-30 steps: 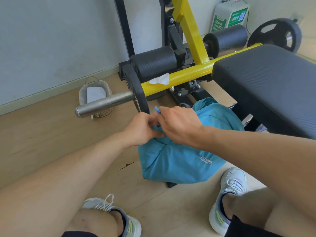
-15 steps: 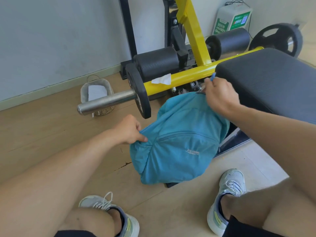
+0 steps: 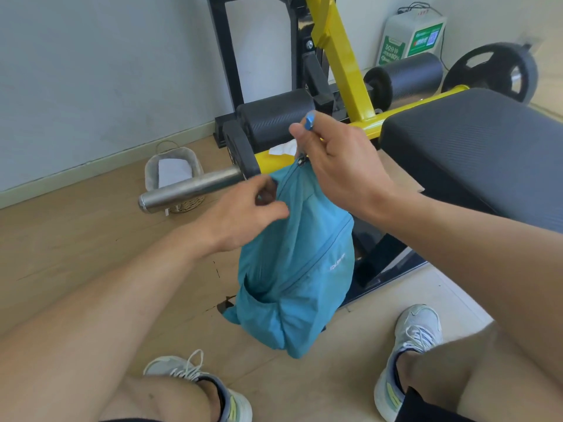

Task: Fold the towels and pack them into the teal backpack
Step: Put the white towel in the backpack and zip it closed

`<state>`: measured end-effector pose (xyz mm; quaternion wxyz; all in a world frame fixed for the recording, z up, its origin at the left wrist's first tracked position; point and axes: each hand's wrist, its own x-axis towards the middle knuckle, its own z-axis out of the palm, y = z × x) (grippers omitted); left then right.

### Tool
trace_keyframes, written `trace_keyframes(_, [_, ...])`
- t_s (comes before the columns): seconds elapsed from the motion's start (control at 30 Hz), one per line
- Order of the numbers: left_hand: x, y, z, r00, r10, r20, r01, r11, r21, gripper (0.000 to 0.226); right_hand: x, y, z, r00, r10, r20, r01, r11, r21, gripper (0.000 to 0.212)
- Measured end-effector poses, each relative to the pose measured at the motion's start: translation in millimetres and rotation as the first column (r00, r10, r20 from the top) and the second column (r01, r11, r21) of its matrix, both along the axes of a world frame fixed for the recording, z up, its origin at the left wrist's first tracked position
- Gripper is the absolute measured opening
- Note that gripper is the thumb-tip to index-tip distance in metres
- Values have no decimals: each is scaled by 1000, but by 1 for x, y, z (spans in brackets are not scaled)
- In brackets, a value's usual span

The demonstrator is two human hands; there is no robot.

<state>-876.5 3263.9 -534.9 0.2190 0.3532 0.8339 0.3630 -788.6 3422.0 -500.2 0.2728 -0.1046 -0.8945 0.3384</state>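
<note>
1. A small grey basket (image 3: pixel 174 161) sits on the floor near the wall, at the left, with a white folded cloth (image 3: pixel 172 175) lying inside it
2. The teal backpack (image 3: pixel 294 263) stands upright in the middle, its bottom on the floor between the two shoes, its top lifted; the main zip looks closed up to the slider at the peak, and what is inside cannot be seen
3. The floor (image 3: pixel 76 239) is light wood with a dark chipped spot just left of the backpack's base; a pale grey wall (image 3: pixel 91 71) with a light skirting board runs behind
4. A yellow and black weight bench (image 3: pixel 475 147) fills the right, with a steel bar (image 3: pixel 189 187) sticking out to the left, black roller pads, a weight plate (image 3: pixel 490 74) at the far right and a white and green box (image 3: pixel 409 38) against the wall
5. A white scrap of paper (image 3: pixel 285 147) lies on the yellow frame, just behind the hands
6. The left hand (image 3: pixel 243 214) pinches the backpack's fabric near the top left, fingers curled on it
7. The right hand (image 3: pixel 338 169) is closed around the blue zip pull (image 3: pixel 310 120), which sticks up between thumb and fingers, above the slider
</note>
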Motion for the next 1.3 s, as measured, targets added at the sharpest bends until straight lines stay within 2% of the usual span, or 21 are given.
trace_keyframes(0.07, [2,4,3,996,85,33,-89,977,194,53,1,-2,1,999,51,17,-51,998,32,39])
trace_keyframes(0.1, [6,6,3,993,115,-35,-104,966,237,53,2,-3,1,997,74,16,-75,996,41,38])
trace_keyframes(0.2, [17,13,4,966,97,-242,-24,957,288,50,3,-5,-1,998,56,42,-57,998,8,39])
trace_keyframes(0.27, [16,12,7,943,79,-324,22,955,296,50,-2,5,-10,991,-30,129,48,989,-138,40])
trace_keyframes(0.37, [6,5,9,920,55,-387,49,966,253,49,-11,36,-26,944,-171,283,286,852,-438,40])
trace_keyframes(0.47, [-11,-6,2,941,52,-335,10,983,181,49,-8,50,-35,902,-161,400,367,774,-516,40])
trace_keyframes(0.53, [-20,-11,-1,949,66,-308,-39,995,94,50,-11,46,-39,924,-133,358,319,784,-532,39])
trace_keyframes(0.6, [-20,-11,-3,947,103,-305,-114,993,-18,56,-13,35,-36,946,-119,301,255,846,-468,42])
trace_keyframes(0.7, [-14,-4,-6,883,72,-463,-185,962,-203,60,-13,16,-30,972,-24,234,112,923,-368,44])
trace_keyframes(0.77, [-13,-2,-8,843,2,-538,-149,962,-231,53,-10,12,-28,980,21,199,55,928,-369,42])
trace_keyframes(0.87, [-17,-4,-4,769,-57,-637,-87,977,-193,56,-11,22,-34,967,-14,256,129,890,-438,37])
trace_keyframes(0.93, [-18,-6,1,680,-86,-728,-64,982,-176,57,-14,30,-45,923,-39,383,239,838,-490,36])
trace_keyframes(1.0, [-21,-11,4,664,-61,-746,-41,992,-118,49,-15,36,-60,859,-22,512,329,790,-518,38])
trace_keyframes(1.07, [-27,-18,6,652,0,-758,-41,999,-36,47,-16,44,-73,810,27,586,338,794,-504,38])
trace_keyframes(1.2, [-31,-29,10,573,95,-814,-14,994,106,52,-11,47,-88,725,75,685,353,814,-462,34])
trace_keyframes(1.3, [-30,-34,17,507,134,-851,29,985,172,44,-10,45,-95,547,149,823,408,811,-418,43])
